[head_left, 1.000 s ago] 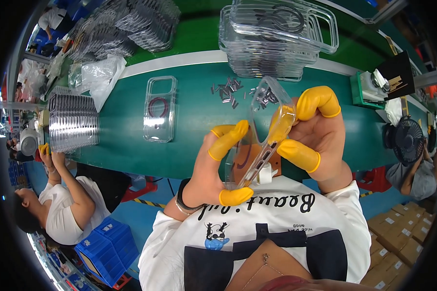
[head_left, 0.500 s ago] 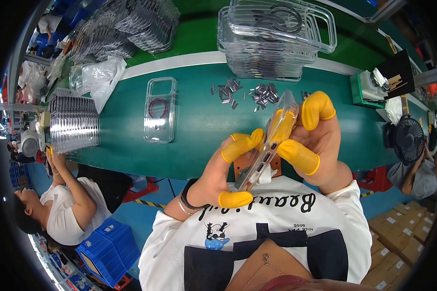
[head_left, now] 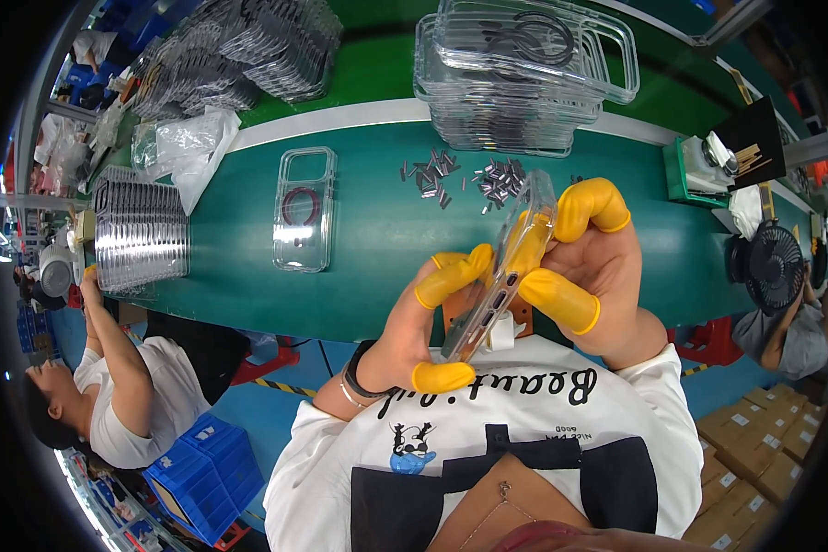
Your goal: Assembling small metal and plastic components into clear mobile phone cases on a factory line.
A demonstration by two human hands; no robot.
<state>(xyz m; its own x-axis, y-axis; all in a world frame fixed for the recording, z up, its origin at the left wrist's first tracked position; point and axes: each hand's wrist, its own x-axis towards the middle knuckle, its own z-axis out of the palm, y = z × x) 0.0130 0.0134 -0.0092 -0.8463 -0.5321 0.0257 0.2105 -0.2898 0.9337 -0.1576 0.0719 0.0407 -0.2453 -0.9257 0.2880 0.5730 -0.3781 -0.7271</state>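
A clear phone case (head_left: 493, 309) is held tilted between both hands. At the case's lower left, the left hand (head_left: 407, 329) has its grip closed on the side; at its upper right, the right hand (head_left: 600, 262) has its grip pinching the rim. Beyond the case, small dark pieces (head_left: 501, 178) lie on the green counter (head_left: 386, 221), then a case stack (head_left: 506, 124). Left of it, a ringed case (head_left: 305, 241) lies flat.

From my end I see a long, smooth green workbench (head_left: 230, 244) edged on its far side by a pale metal strip (head_left: 340, 120); below it, a blue floor (head_left: 308, 370) marked with yellow-and-black striped tape (head_left: 271, 384), and a red plastic stool (head_left: 267, 362); stacked brown cardboard boxes (head_left: 754, 442) to the right; small bright white lights (head_left: 0, 260) shining at far left
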